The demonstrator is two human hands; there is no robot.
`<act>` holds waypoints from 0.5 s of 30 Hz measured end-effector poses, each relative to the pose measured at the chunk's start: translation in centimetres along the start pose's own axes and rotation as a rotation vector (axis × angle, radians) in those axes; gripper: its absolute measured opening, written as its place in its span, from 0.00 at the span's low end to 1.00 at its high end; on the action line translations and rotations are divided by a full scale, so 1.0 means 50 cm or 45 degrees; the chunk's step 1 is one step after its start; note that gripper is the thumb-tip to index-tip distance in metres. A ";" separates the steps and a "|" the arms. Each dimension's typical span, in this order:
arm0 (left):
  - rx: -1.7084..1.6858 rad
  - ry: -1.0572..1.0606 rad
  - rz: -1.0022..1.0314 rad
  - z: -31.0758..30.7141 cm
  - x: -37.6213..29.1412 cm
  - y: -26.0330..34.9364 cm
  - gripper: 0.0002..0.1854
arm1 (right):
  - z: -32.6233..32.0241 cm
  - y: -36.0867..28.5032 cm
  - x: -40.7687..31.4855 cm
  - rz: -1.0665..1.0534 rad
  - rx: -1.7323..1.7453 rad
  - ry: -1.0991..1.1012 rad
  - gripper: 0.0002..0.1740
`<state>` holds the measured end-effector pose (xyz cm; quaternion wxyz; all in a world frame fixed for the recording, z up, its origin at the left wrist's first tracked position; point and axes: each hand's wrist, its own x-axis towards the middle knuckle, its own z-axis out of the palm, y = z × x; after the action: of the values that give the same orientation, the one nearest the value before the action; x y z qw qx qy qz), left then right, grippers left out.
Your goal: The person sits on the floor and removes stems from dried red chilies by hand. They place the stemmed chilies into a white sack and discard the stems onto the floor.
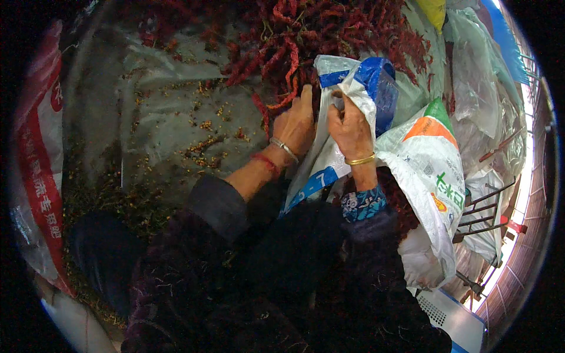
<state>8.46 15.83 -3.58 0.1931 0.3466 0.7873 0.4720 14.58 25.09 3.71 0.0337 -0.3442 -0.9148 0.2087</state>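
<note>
Dried red chili peppers (335,26) lie heaped in front of me. My left hand (296,121), with a silver bangle and a red cord at the wrist, reaches to the near edge of the heap. Its fingertips are partly hidden, so what they hold is unclear. Beside it, a white and blue woven plastic sack (329,152) runs up from my lap, its top folded over. My right hand (352,128), wearing a gold-coloured bangle, has its fingers curled at the sack's upper part and touches the plastic. Whether it grips the sack cannot be made out.
A grey plastic sheet (163,110) carries scattered yellow seeds and bits. Right of me stands a white sack (423,172) with green and orange print, near a metal rack (483,212). A red and white sack (42,189) lines the left side. Clear plastic (476,79) hangs at right.
</note>
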 end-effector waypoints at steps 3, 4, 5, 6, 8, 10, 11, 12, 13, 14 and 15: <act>0.009 0.027 -0.147 -0.004 0.033 -0.015 0.30 | 0.001 0.023 -0.006 -0.062 -0.123 0.083 0.19; -0.016 0.205 -0.057 -0.004 0.034 -0.030 0.28 | -0.003 0.025 -0.010 -0.108 -0.091 0.116 0.20; -0.037 0.252 -0.107 -0.014 0.039 -0.048 0.27 | -0.006 0.023 -0.013 -0.033 -0.067 0.075 0.20; -0.055 0.301 -0.161 -0.040 0.045 -0.061 0.27 | -0.015 0.010 -0.014 0.041 -0.041 0.032 0.20; -0.082 0.422 -0.149 -0.081 0.045 -0.074 0.26 | -0.022 -0.001 -0.014 0.093 -0.041 0.002 0.18; -0.099 0.561 -0.020 -0.104 0.038 -0.077 0.26 | -0.017 0.001 -0.009 -0.233 0.007 0.123 0.18; -0.071 0.512 0.001 -0.113 0.031 -0.068 0.26 | -0.016 -0.001 -0.005 -0.398 0.032 0.180 0.18; -0.030 0.467 0.016 -0.126 0.016 -0.063 0.26 | -0.007 -0.012 0.000 -0.528 -0.052 0.082 0.17; 0.010 0.422 0.032 -0.132 0.006 -0.062 0.26 | 0.002 -0.028 0.005 -0.658 -0.137 -0.017 0.17; 0.022 0.458 0.111 -0.134 0.003 -0.067 0.24 | 0.009 -0.038 0.007 -0.787 -0.222 -0.117 0.17; 0.086 0.487 0.181 -0.135 -0.001 -0.069 0.22 | 0.010 -0.041 0.006 -0.731 -0.324 -0.203 0.15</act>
<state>2.97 10.58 -3.37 -0.0054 0.3115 0.7985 0.5150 13.00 23.74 4.06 -0.0238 -0.0563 -0.9930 0.1008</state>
